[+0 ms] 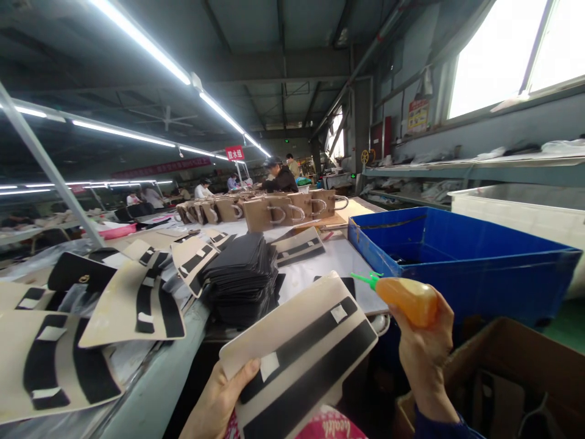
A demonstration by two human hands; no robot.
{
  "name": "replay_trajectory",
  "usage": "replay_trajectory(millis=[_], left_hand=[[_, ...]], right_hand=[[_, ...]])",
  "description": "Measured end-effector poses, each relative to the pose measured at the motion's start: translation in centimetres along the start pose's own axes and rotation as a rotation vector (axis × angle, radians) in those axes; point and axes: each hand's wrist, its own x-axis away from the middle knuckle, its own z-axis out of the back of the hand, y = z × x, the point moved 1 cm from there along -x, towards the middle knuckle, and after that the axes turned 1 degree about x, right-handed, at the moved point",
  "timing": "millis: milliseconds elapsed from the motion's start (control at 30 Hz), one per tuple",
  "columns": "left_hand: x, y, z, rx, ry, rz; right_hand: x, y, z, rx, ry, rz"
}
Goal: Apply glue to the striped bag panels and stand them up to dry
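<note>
One panel [302,361], pinched in my left hand [222,396], slants far-right, left of the bottle [409,300] my right hand [426,350] grips.

Left hand [228,390] and right hand [425,347] both bare, short nails on left thumb. Right cuff: dark blue sleeve [441,425], wrinkled. Pink apron-like cloth [331,425] at lap (white script lettering, reads "health").

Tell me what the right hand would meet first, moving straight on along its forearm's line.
Probably the near wall of the blue bin, beyond the right hand and the orange bottle it grips; depth is unclear in this view.
</note>
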Motion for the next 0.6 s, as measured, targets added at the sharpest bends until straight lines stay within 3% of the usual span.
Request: replay_trajectory(millis=[133, 300, 467, 600], left_hand=[[-3.2, 0.7, -0.6, -0.011, -0.058, -0.082], [-9.9, 0.8, -3.7, -0.002, -0.04, -0.186], [-17.3, -1.0, -7.9, 0.003, -0.019, -0.233], [-21.2, -3.1, -10.4, -0.017, 0.024, -0.209]], right_hand=[[-1.2, -0.4, 1.5, -0.14, -0.004, -0.165], [-1.8, -0.3, 3.9, -0.243, -0.045, -0.351], [-1.7, 1.5, 6.1, -0.278, -0.007, -0.466], [-1.8, 3.6, 7.2, -0.346, 0.014, -0.616]])
